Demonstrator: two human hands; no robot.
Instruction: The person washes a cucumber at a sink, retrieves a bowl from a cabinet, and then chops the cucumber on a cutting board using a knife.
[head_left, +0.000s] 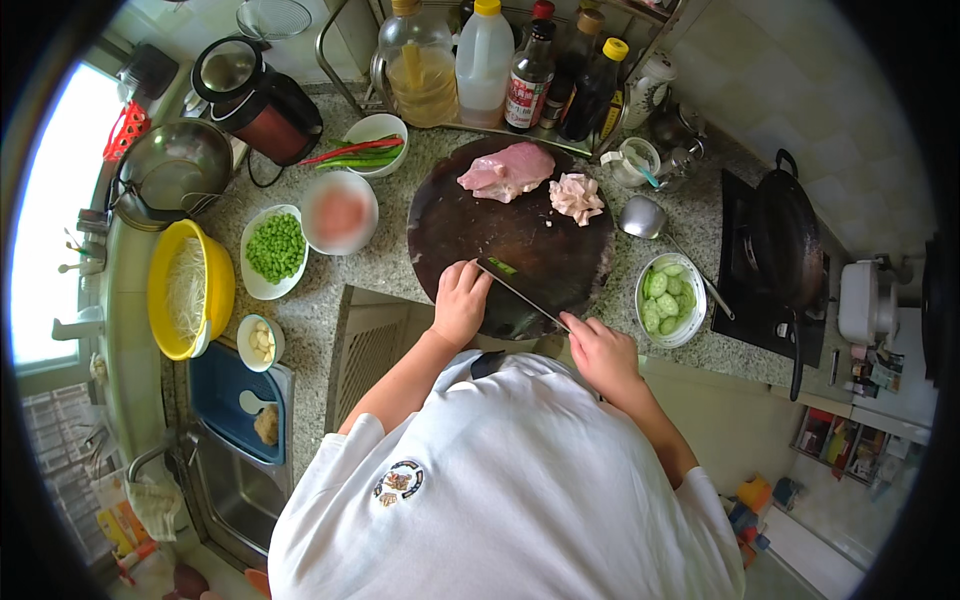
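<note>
A round dark wooden chopping board (442, 232) lies before me. My right hand (604, 352) grips the handle of a kitchen knife (521, 294), whose blade slants up and left over the board. At the blade's far end, my left hand (459, 304) rests with bent fingers on the board's near edge; whether anything is under them is hidden. Green vegetable pieces (501, 265) lie beside the blade. Farther back on the board are a slab of raw pale meat (510, 172) and a small heap of cut meat (576, 199).
Left stand bowls of peppers (367, 154), green peas or beans (276, 247), garlic (262, 341) and a yellow basin (159, 300). Right are a ladle (643, 217), a bowl of sliced cucumber (666, 300) and a wok (787, 240) on the stove. Bottles (484, 67) line the back.
</note>
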